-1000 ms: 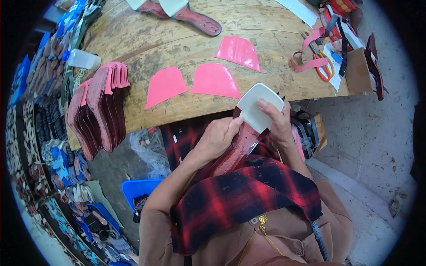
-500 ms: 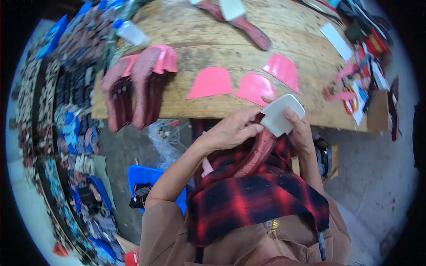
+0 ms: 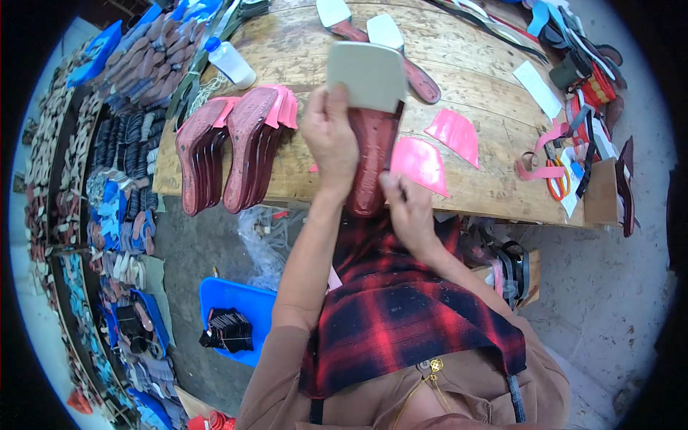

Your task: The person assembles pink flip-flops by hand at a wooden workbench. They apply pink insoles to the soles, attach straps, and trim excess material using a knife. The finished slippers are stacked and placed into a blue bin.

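Head view: a person is working at a wooden table (image 3: 494, 93), wearing a plaid apron (image 3: 408, 308).
Sole: the dark red sole (image 3: 373, 143) with a pale toe piece (image 3: 365, 75) is being held up over the table's near edge, toe pointing away from the person.
Left hand: the left hand (image 3: 330, 147) is grasping the sole by its left edge, thumb lying on the toe piece.
Right hand: the right hand (image 3: 410, 211) is curling its fingers beside the heel part's right edge; whether it is gripping cannot be told.
Pink pieces: two pink pieces (image 3: 419, 163) are lying on the table, right of the sole.
Stacked soles: two stacks of soles (image 3: 249, 143) are sitting at the table's left end.
Bottle: a blue-capped bottle (image 3: 231, 63) is standing on the table's left side, beyond the stacks.
Scissors: orange-handled scissors (image 3: 558, 185) are lying toward the table's right end.
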`<control>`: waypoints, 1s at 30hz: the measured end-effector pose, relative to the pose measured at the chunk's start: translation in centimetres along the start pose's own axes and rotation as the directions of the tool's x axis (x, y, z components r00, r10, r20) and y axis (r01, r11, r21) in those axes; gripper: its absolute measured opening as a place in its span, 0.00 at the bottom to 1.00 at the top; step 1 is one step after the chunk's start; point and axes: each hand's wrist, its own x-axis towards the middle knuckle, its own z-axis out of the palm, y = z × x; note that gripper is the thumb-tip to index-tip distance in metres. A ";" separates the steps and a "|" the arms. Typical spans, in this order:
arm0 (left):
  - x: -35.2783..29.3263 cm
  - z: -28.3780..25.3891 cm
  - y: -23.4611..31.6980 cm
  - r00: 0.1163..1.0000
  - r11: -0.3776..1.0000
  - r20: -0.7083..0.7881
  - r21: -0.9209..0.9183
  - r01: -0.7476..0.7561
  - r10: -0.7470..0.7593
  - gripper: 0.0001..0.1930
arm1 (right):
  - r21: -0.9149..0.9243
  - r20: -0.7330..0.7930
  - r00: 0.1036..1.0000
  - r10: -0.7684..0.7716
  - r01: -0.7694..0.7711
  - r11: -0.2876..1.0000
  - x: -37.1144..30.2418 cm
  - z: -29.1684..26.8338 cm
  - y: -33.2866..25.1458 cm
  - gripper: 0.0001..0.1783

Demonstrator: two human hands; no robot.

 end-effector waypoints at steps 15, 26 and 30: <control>-2.2 2.0 -0.7 0.926 0.744 0.099 -0.567 0.352 -0.363 0.15 | 0.129 0.141 0.977 0.161 -0.179 0.975 -1.1 -4.7 0.3 0.09; -4.8 -0.3 1.9 0.690 0.724 0.620 -0.272 0.634 -0.372 0.26 | 0.291 -0.035 0.996 0.082 -0.068 0.954 3.9 -7.2 -1.7 0.17; -7.1 2.4 3.2 0.786 0.718 0.476 -0.374 0.587 -0.395 0.25 | 0.409 0.038 0.963 0.265 -0.257 0.875 5.3 -4.8 -1.8 0.20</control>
